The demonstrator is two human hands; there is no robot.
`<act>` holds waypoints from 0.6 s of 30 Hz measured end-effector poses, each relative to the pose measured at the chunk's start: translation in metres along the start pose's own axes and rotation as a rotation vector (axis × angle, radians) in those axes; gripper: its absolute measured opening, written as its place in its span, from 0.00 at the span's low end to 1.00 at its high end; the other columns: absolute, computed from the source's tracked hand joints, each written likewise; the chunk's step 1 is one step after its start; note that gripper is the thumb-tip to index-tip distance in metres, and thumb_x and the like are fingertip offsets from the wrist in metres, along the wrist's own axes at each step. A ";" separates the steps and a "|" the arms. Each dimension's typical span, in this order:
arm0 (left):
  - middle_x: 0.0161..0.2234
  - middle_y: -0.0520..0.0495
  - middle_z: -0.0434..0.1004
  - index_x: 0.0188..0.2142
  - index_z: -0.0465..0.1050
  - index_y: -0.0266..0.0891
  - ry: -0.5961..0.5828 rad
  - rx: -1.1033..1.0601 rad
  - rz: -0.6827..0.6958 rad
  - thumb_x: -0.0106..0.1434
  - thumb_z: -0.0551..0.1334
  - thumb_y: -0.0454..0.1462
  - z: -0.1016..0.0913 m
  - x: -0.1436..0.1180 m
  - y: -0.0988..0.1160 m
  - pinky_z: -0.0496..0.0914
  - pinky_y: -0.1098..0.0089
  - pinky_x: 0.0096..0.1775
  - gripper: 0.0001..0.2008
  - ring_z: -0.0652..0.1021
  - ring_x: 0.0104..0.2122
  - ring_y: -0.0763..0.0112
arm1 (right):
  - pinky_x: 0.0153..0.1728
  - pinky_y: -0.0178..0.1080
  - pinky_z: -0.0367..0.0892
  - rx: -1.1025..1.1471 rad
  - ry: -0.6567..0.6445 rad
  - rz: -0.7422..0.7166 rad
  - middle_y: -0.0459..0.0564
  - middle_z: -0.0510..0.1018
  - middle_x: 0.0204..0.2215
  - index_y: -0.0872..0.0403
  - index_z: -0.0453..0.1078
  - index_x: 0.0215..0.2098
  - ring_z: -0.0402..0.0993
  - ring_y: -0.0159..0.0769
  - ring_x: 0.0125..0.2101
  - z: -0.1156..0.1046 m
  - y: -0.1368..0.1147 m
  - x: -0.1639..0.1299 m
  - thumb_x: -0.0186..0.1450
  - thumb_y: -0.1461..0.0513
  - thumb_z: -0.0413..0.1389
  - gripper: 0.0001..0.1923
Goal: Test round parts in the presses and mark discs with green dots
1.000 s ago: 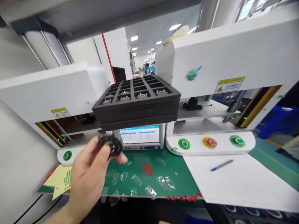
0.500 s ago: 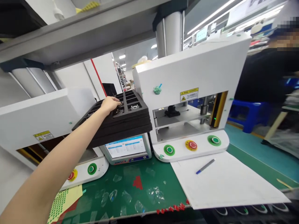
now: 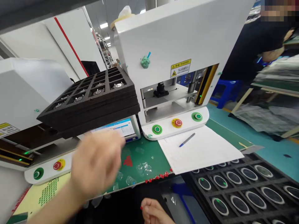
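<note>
My left hand is in front of the screen, over the green bench, smeared by motion. Its fingers look bent, but whether they hold anything cannot be made out. Low at the bottom edge, my right hand has its fingers curled together, with a small red speck at a fingertip; what it grips, if anything, is hidden. Behind my left hand rests a stack of black foam trays, with several metal watch cases in the front compartments. Another black foam tray, right of my right hand, holds round dark discs with pale rims.
A white press with green buttons and a red stop button stands ahead; a second press is at left. A pen lies on white paper. Clear film scraps litter the bench. A person is at far right.
My left hand has come out of the upper foam tray, back and down toward me. My right hand has entered at the bottom. The view has tilted down, showing more of the disc tray.
</note>
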State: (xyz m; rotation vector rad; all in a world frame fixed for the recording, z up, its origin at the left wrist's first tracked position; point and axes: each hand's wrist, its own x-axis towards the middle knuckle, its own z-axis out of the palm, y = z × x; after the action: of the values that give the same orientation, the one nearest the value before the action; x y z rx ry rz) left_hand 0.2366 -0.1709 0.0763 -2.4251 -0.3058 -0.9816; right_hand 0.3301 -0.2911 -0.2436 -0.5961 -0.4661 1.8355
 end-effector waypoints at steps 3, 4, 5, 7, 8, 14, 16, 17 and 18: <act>0.31 0.50 0.83 0.41 0.74 0.40 -0.197 -0.305 -0.093 0.60 0.57 0.27 0.008 -0.081 0.057 0.76 0.71 0.34 0.13 0.81 0.29 0.69 | 0.20 0.30 0.58 -0.044 0.114 -0.107 0.37 0.59 0.16 0.54 0.68 0.32 0.51 0.24 0.17 0.006 -0.050 -0.021 0.51 0.44 0.66 0.25; 0.30 0.50 0.82 0.41 0.74 0.40 -0.254 -0.434 -0.303 0.62 0.57 0.28 0.015 -0.103 0.072 0.76 0.72 0.32 0.11 0.81 0.28 0.69 | 0.20 0.31 0.58 -0.077 0.143 -0.126 0.38 0.60 0.17 0.54 0.68 0.31 0.52 0.24 0.18 0.008 -0.066 -0.028 0.52 0.43 0.65 0.26; 0.31 0.50 0.83 0.40 0.75 0.41 -0.310 -0.546 -0.516 0.63 0.58 0.30 0.023 -0.121 0.085 0.77 0.73 0.33 0.09 0.82 0.29 0.69 | 0.20 0.31 0.59 -0.121 0.167 -0.134 0.38 0.60 0.17 0.55 0.69 0.31 0.53 0.24 0.18 0.012 -0.079 -0.034 0.52 0.42 0.65 0.26; 0.33 0.49 0.84 0.39 0.76 0.42 -0.387 -0.789 -0.889 0.66 0.58 0.34 0.038 -0.145 0.107 0.77 0.73 0.36 0.08 0.83 0.32 0.69 | 0.20 0.31 0.60 -0.235 0.206 -0.124 0.39 0.61 0.17 0.56 0.71 0.30 0.56 0.25 0.17 0.023 -0.096 -0.042 0.51 0.44 0.66 0.25; 0.35 0.48 0.84 0.39 0.77 0.42 -0.401 -0.901 -1.037 0.67 0.57 0.36 0.044 -0.153 0.115 0.77 0.73 0.38 0.09 0.83 0.35 0.68 | 0.20 0.31 0.60 -0.298 0.229 -0.115 0.39 0.62 0.16 0.56 0.71 0.30 0.57 0.25 0.18 0.030 -0.100 -0.043 0.51 0.45 0.67 0.24; 0.38 0.44 0.83 0.41 0.77 0.42 -0.185 -1.068 -1.504 0.70 0.51 0.40 0.041 -0.171 0.129 0.77 0.67 0.41 0.15 0.82 0.40 0.63 | 0.25 0.30 0.63 -0.625 0.328 -0.134 0.44 0.69 0.20 0.55 0.72 0.22 0.64 0.27 0.22 0.076 -0.078 -0.040 0.55 0.50 0.66 0.17; 0.38 0.45 0.83 0.39 0.77 0.43 -0.192 -0.937 -1.467 0.68 0.54 0.37 0.029 -0.177 0.127 0.76 0.66 0.42 0.12 0.81 0.39 0.64 | 0.25 0.31 0.66 -0.779 0.334 -0.184 0.46 0.72 0.21 0.55 0.73 0.23 0.66 0.29 0.22 0.078 -0.062 -0.047 0.56 0.51 0.64 0.16; 0.38 0.45 0.83 0.38 0.77 0.42 -0.212 -0.871 -1.422 0.67 0.55 0.36 0.022 -0.182 0.126 0.75 0.66 0.43 0.11 0.81 0.39 0.64 | 0.25 0.31 0.68 -0.857 0.359 -0.231 0.48 0.73 0.22 0.54 0.74 0.24 0.67 0.30 0.22 0.074 -0.053 -0.053 0.56 0.50 0.64 0.16; 0.38 0.45 0.83 0.38 0.77 0.42 -0.236 -0.810 -1.382 0.66 0.55 0.34 0.014 -0.187 0.127 0.75 0.66 0.43 0.10 0.81 0.39 0.64 | 0.26 0.32 0.69 -0.927 0.383 -0.265 0.49 0.75 0.23 0.54 0.75 0.26 0.70 0.32 0.22 0.066 -0.043 -0.059 0.56 0.50 0.65 0.16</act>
State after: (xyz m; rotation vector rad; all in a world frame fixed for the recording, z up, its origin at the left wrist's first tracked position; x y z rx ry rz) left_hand 0.1595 -0.2744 -0.1097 -2.8712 -2.2306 -1.4939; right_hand 0.3387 -0.3349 -0.1556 -1.3972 -1.0790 1.1383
